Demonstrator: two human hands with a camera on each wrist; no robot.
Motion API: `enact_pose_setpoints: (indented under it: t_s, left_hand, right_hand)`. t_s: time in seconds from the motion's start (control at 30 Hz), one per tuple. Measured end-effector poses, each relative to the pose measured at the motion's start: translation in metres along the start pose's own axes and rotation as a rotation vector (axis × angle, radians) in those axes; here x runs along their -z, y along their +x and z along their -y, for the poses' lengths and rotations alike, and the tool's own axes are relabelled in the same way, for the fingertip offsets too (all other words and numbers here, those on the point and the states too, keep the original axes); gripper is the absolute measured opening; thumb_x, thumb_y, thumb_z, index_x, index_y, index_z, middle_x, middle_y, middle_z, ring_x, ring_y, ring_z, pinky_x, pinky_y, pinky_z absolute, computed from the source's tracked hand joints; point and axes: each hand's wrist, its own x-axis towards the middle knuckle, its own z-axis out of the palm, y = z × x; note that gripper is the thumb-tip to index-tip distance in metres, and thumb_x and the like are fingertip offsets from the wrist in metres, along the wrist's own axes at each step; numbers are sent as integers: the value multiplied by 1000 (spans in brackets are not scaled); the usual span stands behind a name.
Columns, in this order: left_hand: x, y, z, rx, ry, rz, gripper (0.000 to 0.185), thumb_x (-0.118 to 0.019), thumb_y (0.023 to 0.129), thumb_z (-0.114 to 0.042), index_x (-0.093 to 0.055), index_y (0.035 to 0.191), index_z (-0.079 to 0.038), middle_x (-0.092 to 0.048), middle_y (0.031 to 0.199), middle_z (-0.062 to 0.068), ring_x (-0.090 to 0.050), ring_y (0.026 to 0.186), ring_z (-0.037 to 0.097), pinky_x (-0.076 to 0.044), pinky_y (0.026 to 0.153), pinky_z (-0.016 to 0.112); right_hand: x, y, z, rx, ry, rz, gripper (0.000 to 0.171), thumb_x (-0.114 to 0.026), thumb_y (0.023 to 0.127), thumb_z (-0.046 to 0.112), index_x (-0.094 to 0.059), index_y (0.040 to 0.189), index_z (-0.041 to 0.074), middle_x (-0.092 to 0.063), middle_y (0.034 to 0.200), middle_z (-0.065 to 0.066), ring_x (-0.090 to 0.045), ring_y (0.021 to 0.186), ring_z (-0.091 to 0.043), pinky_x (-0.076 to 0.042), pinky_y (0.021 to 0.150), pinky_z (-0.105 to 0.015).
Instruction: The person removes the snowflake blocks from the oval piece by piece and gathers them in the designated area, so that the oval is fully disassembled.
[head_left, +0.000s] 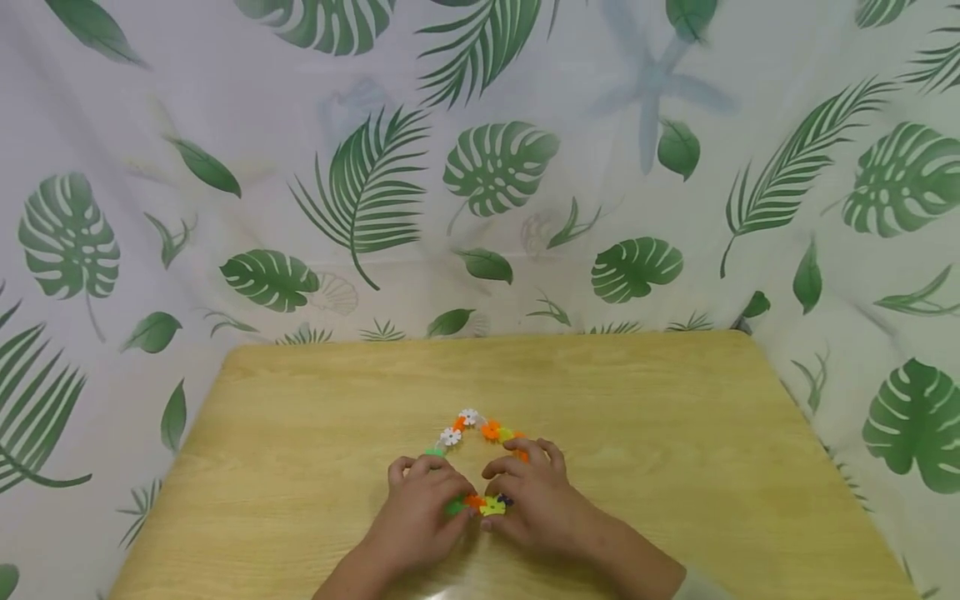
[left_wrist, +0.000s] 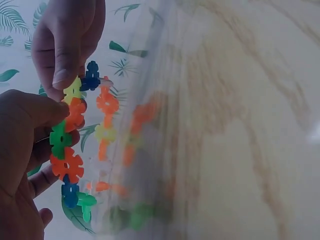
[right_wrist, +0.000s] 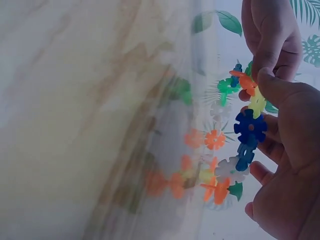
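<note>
In from tabletop's [head_left: 300,417] far edge, left hand [head_left: 423,510] pinches orange disc [head_left: 474,502], right hand [head_left: 542,502] yellow disc [head_left: 492,506]. Disc chain [head_left: 451,437] looks linked into near-ring; last joint, partly finger-hidden, perhaps unfinished.

Tabletop [head_left: 637,417], one: yellow-tan, wood-grained, with rounded far corners. Backdrop sheet [head_left: 570,292], white, hung behind the far edge and along both sides, soft folds showing. Printed on it: split green monstera leaves [head_left: 501,167], several, scattered; slender green feathered palm fronds [head_left: 382,192], upper middle, right and far left; plain oval green leaves [head_left: 678,148], single; one faded blue-grey starfish [head_left: 652,83], upper right of centre; pale outlined scallop shell [head_left: 337,294], beside a monstera leaf. Wrist views: a cream, brown-streaked surface [left_wrist: 240,100], perhaps the same tabletop, too blurred to confirm.
</note>
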Motion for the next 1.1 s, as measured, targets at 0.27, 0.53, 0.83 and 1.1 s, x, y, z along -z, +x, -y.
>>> enact_pose_setpoints:
  t_s: [0.27, 0.53, 0.83, 1.1]
  left_hand:
    - [11, 7, -6, 110, -259, -37, 8, -71, 97, -21, -71, 96, -29, -66, 99, -22, -56, 112, 14, -23, 103, 62]
    - [34, 27, 1, 244, -510, -5, 12, -65, 103, -27, -72, 93, -27, -68, 103, -10, -60, 98, 17, -48, 90, 50]
    - [47, 36, 1, 320, -709, 115, 18, -60, 106, -31, -73, 103, -20, -70, 100, -4, -56, 86, 21, -48, 75, 38]
    - [55, 44, 2, 305, -789, 113, 17, -60, 106, -27, -73, 98, -19, -71, 99, -3, -59, 99, 22, -47, 87, 43]
  right_hand:
    - [7, 2, 3, 130, 1, -204, 35, -76, 93, 48, -72, 113, 20, -66, 127, 8, -43, 137, -33, -22, 109, -64]
    - [14, 21, -12, 382, -190, -555, 62, -94, 74, 33, -70, 129, 21, -70, 114, 5, -57, 120, -28, -34, 101, -59]
    - [10, 32, -17, 562, -286, -796, 31, -82, 89, 28, -78, 115, 14, -74, 101, 2, -64, 99, -26, -40, 90, -55]
    - [31, 39, -4, 710, -316, -941, 14, -71, 101, 23, -80, 102, 12, -74, 93, 2, -66, 85, -23, -41, 82, -49]
